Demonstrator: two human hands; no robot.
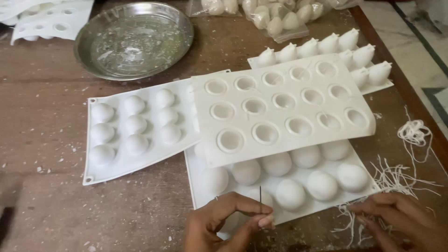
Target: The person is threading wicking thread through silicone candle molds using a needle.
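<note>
While the left hand (224, 221) pinches a thin dark needle (260, 201) upright between thumb and forefinger, with the other fingers curled in, the right hand (403, 219) rests at the lower right edge with its fingers bent down into a loose pile of white threads (396, 179); I cannot tell if it has really gripped one thread or only touches them. The needle stands just in front of a white mould (205, 196) that lies nearest to the person, and this mould carries round white domes (289, 193) in rows. A second mould sheet (280, 107) with open round holes lies tilted on top of it and covers its far part. To the left, another sheet (135, 133) with smaller domes lies flat on the brown table (46, 116), partly under the holed one. Further away there is a tray of white pieces with pointed tips (326, 46), a round metal plate (134, 39) with white dust, and clear bags (275, 18) of white pieces. As I judge it, the step in hand is to bring a thread to the needle; the next move would need one single strand to be separated from the pile and the needle to be held steady.
</note>
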